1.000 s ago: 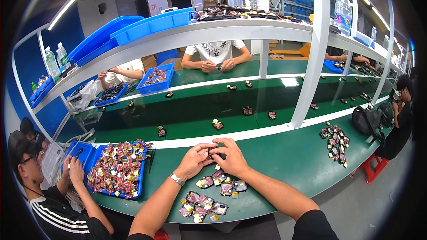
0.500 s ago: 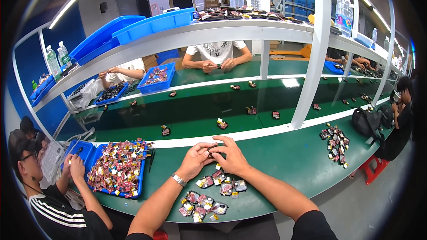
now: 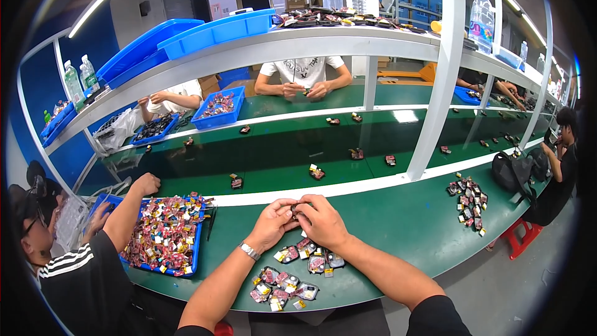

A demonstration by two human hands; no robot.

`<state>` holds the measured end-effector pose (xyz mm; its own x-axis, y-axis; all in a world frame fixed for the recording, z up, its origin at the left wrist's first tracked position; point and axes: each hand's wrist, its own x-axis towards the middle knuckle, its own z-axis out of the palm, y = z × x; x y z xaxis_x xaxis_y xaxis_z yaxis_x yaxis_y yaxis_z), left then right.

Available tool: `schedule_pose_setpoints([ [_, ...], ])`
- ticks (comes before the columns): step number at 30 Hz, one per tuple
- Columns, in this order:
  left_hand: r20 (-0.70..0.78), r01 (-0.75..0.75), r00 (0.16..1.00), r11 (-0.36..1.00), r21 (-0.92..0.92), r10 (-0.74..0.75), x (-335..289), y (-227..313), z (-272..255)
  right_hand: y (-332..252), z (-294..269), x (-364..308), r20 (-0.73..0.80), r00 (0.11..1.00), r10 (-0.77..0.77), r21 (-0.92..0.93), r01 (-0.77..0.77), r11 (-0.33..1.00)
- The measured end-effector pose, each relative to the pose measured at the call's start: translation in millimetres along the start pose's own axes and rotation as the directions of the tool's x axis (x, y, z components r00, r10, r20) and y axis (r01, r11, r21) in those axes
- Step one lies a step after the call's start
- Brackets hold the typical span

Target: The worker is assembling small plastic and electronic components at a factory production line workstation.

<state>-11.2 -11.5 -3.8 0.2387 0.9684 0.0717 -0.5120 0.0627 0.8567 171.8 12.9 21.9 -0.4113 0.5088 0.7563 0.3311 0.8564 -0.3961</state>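
Observation:
My left hand (image 3: 270,225) and my right hand (image 3: 323,223) meet over the green table. Between their bent fingertips they grip a small dark device housing (image 3: 295,210), mostly covered by the fingers. Just below my hands lies a loose group of open device housings (image 3: 317,264) with red circuit boards and small white-and-yellow parts. Nearer the table's front edge is a second cluster of housings (image 3: 286,281) of the same kind.
A blue tray (image 3: 198,242) heaped with red boards stands left, tweezers (image 3: 212,219) beside it. Beyond a white rail, housings (image 3: 316,172) dot the dark green belt. More housings (image 3: 469,202) and a black bag (image 3: 511,171) lie right. A white post (image 3: 438,74) carries the shelf.
My fingers have shifted slightly around the housing. The person on the left has stretched an arm toward the belt. Units on the belt have moved a little to the right.

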Motion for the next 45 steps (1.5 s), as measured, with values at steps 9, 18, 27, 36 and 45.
schedule_pose_setpoints([
  [9, -0.017, -0.016, 1.0, 0.999, -0.028, 0.016, 0.4, -2.1, -1.6, 8.3, -1.6, 3.6, 0.068, 0.998, -0.004, 0.021, 0.003, 1.0],
  [18, -0.049, -0.037, 0.998, 0.999, 0.028, 0.038, 1.4, -4.6, 0.5, 16.5, 11.2, -3.4, 0.055, 0.98, 0.19, 0.171, -0.196, 0.966],
  [27, -0.084, -0.081, 0.993, 0.995, 0.062, 0.086, 0.8, -6.8, 2.3, 19.7, 15.0, -3.1, 0.106, 0.962, 0.251, 0.309, -0.272, 0.911],
  [36, -0.095, -0.058, 0.994, 0.998, 0.025, 0.06, 1.3, -3.5, 1.4, 11.9, 4.0, 2.3, 0.001, 0.997, 0.08, 0.106, -0.08, 0.991],
  [45, -0.107, -0.042, 0.993, 0.999, 0.022, 0.044, 1.6, -5.0, 0.1, 6.8, 4.0, 4.8, -0.007, 0.998, -0.067, -0.049, 0.066, 0.997],
])
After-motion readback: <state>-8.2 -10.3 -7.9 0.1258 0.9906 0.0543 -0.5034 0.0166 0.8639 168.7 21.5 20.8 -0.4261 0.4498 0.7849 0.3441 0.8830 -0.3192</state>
